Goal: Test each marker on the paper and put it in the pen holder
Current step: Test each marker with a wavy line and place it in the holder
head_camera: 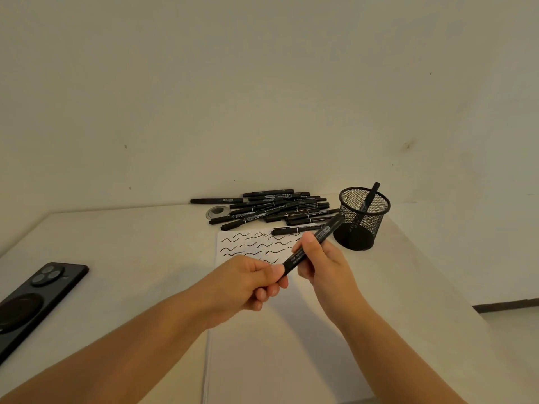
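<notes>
I hold one black marker (pixel 316 239) slanted above the paper. My right hand (pixel 323 259) grips its barrel in the middle, and my left hand (pixel 250 282) pinches its lower end, where the cap is hidden by my fingers. The white paper (pixel 280 339) lies under my hands, with several black wavy test strokes across its top. A black mesh pen holder (pixel 361 218) stands to the right of the paper with one marker leaning in it. A pile of several black markers (pixel 274 209) lies behind the paper by the wall.
A black phone (pixel 32 301) lies face down at the table's left edge. A small grey round fitting (pixel 217 212) sits left of the marker pile. The table's right edge drops off beyond the pen holder; the wall stands close behind.
</notes>
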Motion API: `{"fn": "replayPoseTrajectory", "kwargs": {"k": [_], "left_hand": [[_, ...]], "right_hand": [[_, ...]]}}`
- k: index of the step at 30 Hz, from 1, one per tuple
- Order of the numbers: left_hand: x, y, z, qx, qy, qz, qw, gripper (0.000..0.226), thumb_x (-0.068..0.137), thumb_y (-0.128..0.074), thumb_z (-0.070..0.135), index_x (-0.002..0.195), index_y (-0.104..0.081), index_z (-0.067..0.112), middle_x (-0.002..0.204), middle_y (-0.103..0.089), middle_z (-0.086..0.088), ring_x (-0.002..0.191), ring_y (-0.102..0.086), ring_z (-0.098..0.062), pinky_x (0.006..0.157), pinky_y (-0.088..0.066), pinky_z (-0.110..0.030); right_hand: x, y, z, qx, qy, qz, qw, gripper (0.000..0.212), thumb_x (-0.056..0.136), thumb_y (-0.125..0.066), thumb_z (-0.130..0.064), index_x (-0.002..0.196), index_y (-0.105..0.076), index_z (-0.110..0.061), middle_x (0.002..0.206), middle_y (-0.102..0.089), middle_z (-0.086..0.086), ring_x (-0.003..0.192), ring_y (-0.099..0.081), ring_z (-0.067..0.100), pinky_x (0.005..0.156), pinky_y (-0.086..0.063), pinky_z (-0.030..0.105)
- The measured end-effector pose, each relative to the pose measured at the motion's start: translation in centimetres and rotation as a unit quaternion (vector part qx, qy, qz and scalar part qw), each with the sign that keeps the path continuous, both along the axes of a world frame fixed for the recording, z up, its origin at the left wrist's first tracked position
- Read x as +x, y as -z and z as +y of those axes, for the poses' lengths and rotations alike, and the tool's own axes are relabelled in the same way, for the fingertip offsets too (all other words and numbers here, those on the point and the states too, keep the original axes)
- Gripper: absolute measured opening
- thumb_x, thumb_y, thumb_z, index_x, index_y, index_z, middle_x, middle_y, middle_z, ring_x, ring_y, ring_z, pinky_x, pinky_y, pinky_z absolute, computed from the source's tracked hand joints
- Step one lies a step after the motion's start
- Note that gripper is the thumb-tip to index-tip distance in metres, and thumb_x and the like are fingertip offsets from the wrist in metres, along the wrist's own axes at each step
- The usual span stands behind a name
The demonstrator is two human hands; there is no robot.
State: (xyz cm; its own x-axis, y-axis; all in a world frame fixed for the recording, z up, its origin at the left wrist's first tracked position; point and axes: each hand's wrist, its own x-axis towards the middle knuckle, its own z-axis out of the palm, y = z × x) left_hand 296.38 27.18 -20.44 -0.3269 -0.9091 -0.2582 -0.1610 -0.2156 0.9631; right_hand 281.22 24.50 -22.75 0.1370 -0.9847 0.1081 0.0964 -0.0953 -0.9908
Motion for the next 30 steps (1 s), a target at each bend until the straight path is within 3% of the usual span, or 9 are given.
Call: {"fn": "replayPoseTrajectory", "kwargs": {"k": [8,10,13,16,18,20,24,27,30], "left_hand": [[0.2,-0.4,0.1,0.190,0.027,0.169,0.967,0.023,0.075,-0.057,0.033,0.065,-0.067,0.015,0.052,-0.049,0.009,0.035,-0.037,-0.001,0.035,-0.033,-0.008],[0.0,-0.1,-0.2,0.153,-0.004,0.117,0.981,0.026,0.081,-0.056,0.034,0.069,-0.070,0.016,0.052,-0.048,0.010,0.037,-0.037,-0.001,0.038,-0.035,-0.009],[-0.2,0.7,-0.9,-0.087,-0.057,-0.125,0.987,0.024,0.091,-0.051,0.031,0.077,-0.069,0.026,0.053,-0.053,0.014,0.045,-0.045,-0.001,0.049,-0.038,-0.011],[-0.3,1.2,-1.0,-0.368,-0.039,-0.366,0.854,0.018,0.091,-0.049,0.035,0.089,-0.065,0.027,0.069,-0.059,0.016,0.065,-0.052,-0.001,0.058,-0.035,-0.014],[-0.4,1.5,-0.7,-0.464,-0.007,-0.469,0.751,0.027,0.090,-0.045,0.037,0.088,-0.067,0.021,0.072,-0.063,0.010,0.065,-0.057,-0.009,0.054,-0.043,-0.020],[-0.5,1.4,-0.4,-0.505,-0.014,-0.507,0.698,0.035,0.088,-0.040,0.039,0.081,-0.068,0.019,0.067,-0.065,0.006,0.058,-0.059,-0.013,0.043,-0.043,-0.022],[-0.8,1.0,-0.2,-0.419,-0.015,-0.424,0.803,0.026,0.094,-0.038,0.037,0.089,-0.060,0.024,0.069,-0.053,0.011,0.066,-0.049,-0.013,0.059,-0.031,-0.025],[0.0,1.3,0.1,-0.332,-0.007,-0.318,0.888,0.031,0.094,-0.044,0.028,0.065,-0.054,0.034,0.050,-0.046,0.011,0.050,-0.041,-0.007,0.050,-0.031,-0.020],[4.0,1.3,-0.6,-0.206,-0.146,-0.177,0.951,0.039,0.095,-0.044,0.019,0.059,-0.057,0.028,0.041,-0.043,0.010,0.042,-0.034,-0.005,0.044,-0.028,-0.017]], "right_hand": [[-0.7,0.6,-0.7,-0.039,-0.067,-0.058,0.995,0.033,0.080,-0.048,-0.052,0.068,-0.065,-0.027,0.054,-0.044,-0.010,0.054,-0.039,0.007,0.058,-0.035,0.023],[-0.5,1.0,-0.6,-0.027,-0.033,-0.057,0.997,0.032,0.083,-0.045,-0.046,0.067,-0.065,-0.027,0.050,-0.045,-0.009,0.051,-0.039,0.008,0.054,-0.035,0.022],[-0.2,1.4,-0.5,0.019,0.045,-0.048,0.998,0.029,0.091,-0.049,-0.032,0.068,-0.065,-0.022,0.047,-0.051,-0.005,0.045,-0.044,0.005,0.044,-0.037,0.017],[-0.5,1.1,-0.5,0.128,0.019,-0.102,0.986,0.024,0.088,-0.056,-0.024,0.069,-0.061,-0.011,0.044,-0.048,0.002,0.038,-0.039,0.010,0.035,-0.030,0.018],[-0.8,0.6,-0.6,0.214,-0.034,-0.149,0.965,0.026,0.087,-0.055,-0.022,0.065,-0.056,-0.009,0.042,-0.044,0.003,0.034,-0.034,0.011,0.032,-0.025,0.018],[-1.3,-0.1,-0.9,0.249,-0.060,-0.149,0.955,0.027,0.089,-0.050,-0.018,0.064,-0.054,-0.006,0.041,-0.043,0.004,0.033,-0.031,0.011,0.031,-0.022,0.018],[-1.1,-0.3,-1.2,0.219,-0.058,-0.114,0.967,0.046,0.089,-0.043,-0.010,0.044,-0.056,-0.009,0.038,-0.039,0.008,0.029,-0.027,0.013,0.032,-0.022,0.018],[-2.5,-0.8,-2.0,0.182,-0.003,-0.171,0.968,0.045,0.085,-0.041,-0.005,0.041,-0.048,-0.011,0.036,-0.035,0.005,0.024,-0.025,0.010,0.033,-0.017,0.013],[-7.1,-1.2,-4.0,0.114,0.106,-0.244,0.957,0.035,0.086,-0.039,-0.007,0.052,-0.044,-0.008,0.032,-0.034,0.001,0.023,-0.022,0.010,0.036,-0.014,0.013]]}}
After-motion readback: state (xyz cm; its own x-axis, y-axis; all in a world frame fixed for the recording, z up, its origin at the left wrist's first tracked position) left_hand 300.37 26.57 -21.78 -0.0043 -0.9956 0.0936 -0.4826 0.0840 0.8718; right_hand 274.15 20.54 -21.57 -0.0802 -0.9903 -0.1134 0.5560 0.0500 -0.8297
